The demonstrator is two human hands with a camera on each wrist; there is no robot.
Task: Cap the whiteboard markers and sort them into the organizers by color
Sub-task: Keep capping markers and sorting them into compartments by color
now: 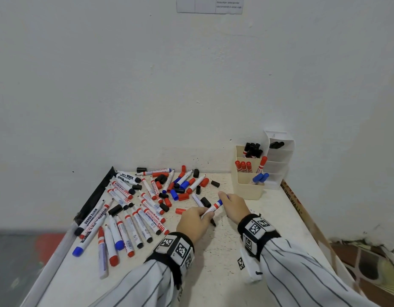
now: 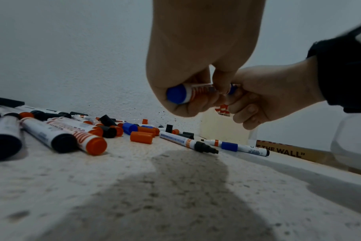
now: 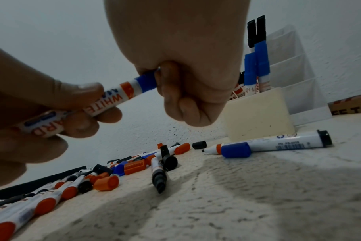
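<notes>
A white-barrelled blue marker [image 1: 214, 207] is held just above the table between both hands. My left hand [image 1: 206, 214] grips its barrel [image 3: 111, 101], with the blue rear end [image 2: 176, 93] showing. My right hand [image 1: 222, 197] pinches the blue cap [image 3: 146, 81] sitting on the marker's front end. A cream organizer [image 1: 247, 187] at the back right holds black markers behind, red markers [image 1: 243, 166] in the middle and blue markers [image 1: 260, 177] in front. Beside it a white tiered organizer [image 1: 278, 165] holds black markers on top.
Several uncapped markers and loose red, blue and black caps [image 1: 147, 196] cover the table's left half. An uncapped black marker [image 2: 188, 142] and another marker [image 3: 278, 143] lie near my hands. A black strip [image 1: 96, 196] lines the left edge, a cardboard box [image 1: 295, 202] the right.
</notes>
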